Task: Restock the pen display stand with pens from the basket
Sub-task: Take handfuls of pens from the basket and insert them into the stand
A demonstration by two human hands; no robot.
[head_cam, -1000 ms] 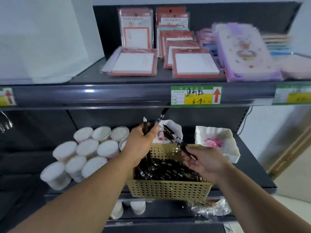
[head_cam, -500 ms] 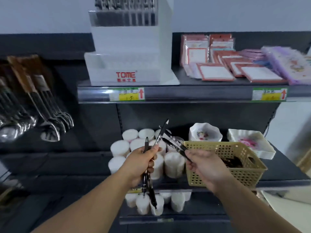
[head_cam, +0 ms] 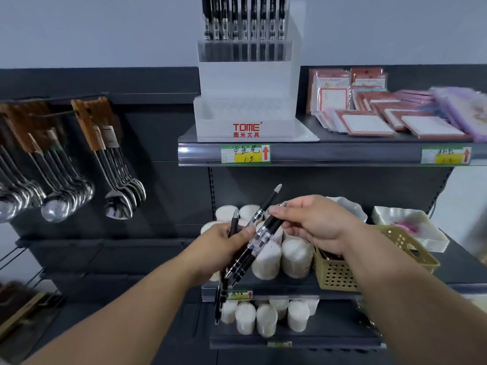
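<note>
My left hand [head_cam: 224,248] grips several black pens [head_cam: 259,234] that fan upward and downward from the fist. My right hand [head_cam: 316,222] pinches one of these pens near its upper end, right beside the left hand. The white pen display stand [head_cam: 246,106], marked TOME, stands on the upper shelf directly above; its top tier holds a row of black pens [head_cam: 243,18], and its lower tiers look bare. The yellow perforated basket [head_cam: 340,277] sits on the middle shelf to the right, partly hidden by my right wrist.
Round white containers [head_cam: 295,256] crowd the middle and lower shelves behind my hands. Metal spoons [head_cam: 116,191] hang on hooks at the left. Notepads [head_cam: 366,122] lie right of the stand. White dishes [head_cam: 411,225] stand behind the basket.
The view has swung up and left from the basket to the display stand. Both hands rose with the pens, and my right hand brought its pens against the bundle in my left hand.
</note>
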